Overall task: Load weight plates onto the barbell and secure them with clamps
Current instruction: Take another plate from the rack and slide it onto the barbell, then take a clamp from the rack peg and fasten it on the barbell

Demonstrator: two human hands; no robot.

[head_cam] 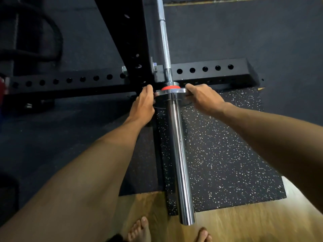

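Both hands, left hand point(143, 103) and right hand point(203, 96), grip the small plate point(170, 92) on the sleeve point(176, 145); tilt it and you risk jamming.

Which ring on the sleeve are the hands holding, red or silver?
The silver plate, the wider flat disc nearer the camera. The left hand and right hand hold its opposite edges. The red ring is smaller, behind it, untouched.
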